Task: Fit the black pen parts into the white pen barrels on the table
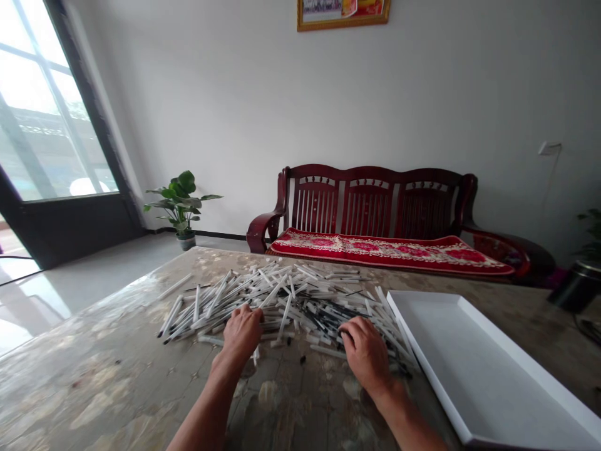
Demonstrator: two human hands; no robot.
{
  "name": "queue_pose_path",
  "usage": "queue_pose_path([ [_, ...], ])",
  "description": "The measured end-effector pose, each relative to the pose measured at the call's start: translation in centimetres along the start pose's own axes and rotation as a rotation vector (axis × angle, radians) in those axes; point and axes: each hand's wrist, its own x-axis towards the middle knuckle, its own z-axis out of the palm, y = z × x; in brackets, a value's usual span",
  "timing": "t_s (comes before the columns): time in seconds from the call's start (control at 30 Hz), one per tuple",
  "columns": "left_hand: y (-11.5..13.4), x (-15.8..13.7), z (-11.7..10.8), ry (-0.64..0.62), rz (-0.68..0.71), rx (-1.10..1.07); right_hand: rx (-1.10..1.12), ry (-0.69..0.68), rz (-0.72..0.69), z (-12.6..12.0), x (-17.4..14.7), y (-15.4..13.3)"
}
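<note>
A wide heap of loose pen parts (277,291), white tubes mixed with black pieces, lies across the table in front of me. My left hand (243,329) is at the near left edge of the heap, its fingers curled down among the white tubes. What those fingers grip, if anything, is hidden. A short white piece (256,356) shows just below that hand. At the near right of the heap, my right hand (367,352) has thumb and fingers closed on a small black pen part (346,334). Dark tubes (319,316) lie just beyond it.
A shallow white tray (488,369) stands on the table (117,376) to the right, with tubes lying against its left wall. Small black bits (303,359) lie nearer me. A dark cylindrical container (576,285) is at the far right; a wooden bench (366,207) is behind the table.
</note>
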Motion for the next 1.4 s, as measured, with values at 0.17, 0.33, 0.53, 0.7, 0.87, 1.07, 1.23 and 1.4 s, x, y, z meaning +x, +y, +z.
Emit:
queue_pose_path([
  [0.17, -0.2, 0.1, 0.0, 0.016, 0.013, -0.054, 0.002, -0.014, 0.001, 0.1, 0.0, -0.1],
  [0.33, 0.0, -0.2, -0.5, 0.131, 0.059, -0.035, -0.002, -0.01, -0.002, 0.1, 0.0, -0.3],
  [0.53, 0.3, -0.8, -1.2, 0.309, 0.035, 0.04, -0.002, -0.024, -0.007, 0.1, 0.0, -0.6],
  [0.7, 1.0, -0.3, -0.5, 0.303, 0.101, -0.1, 0.061, 0.004, -0.013, 0.4, -0.1, -0.7],
  [0.87, 4.6, -0.9, 2.0, 0.369, 0.464, -0.196, 0.163, 0.079, 0.025, 0.6, -0.1, -0.8],
  [1.07, 7.5, -2.4, 3.8, 0.427, 0.742, -0.174, 0.255, -0.134, 0.093, -0.6, 0.5, -1.3],
  [1.23, 8.2, -3.0, 3.1, 0.431, 0.811, -0.147, 0.342, -0.217, 0.147, -1.2, 1.0, -1.9],
  [1.4, 8.5, -3.2, 3.0, 0.359, 0.835, -0.156, 0.42, -0.169, 0.085, -1.0, 1.0, -1.7],
])
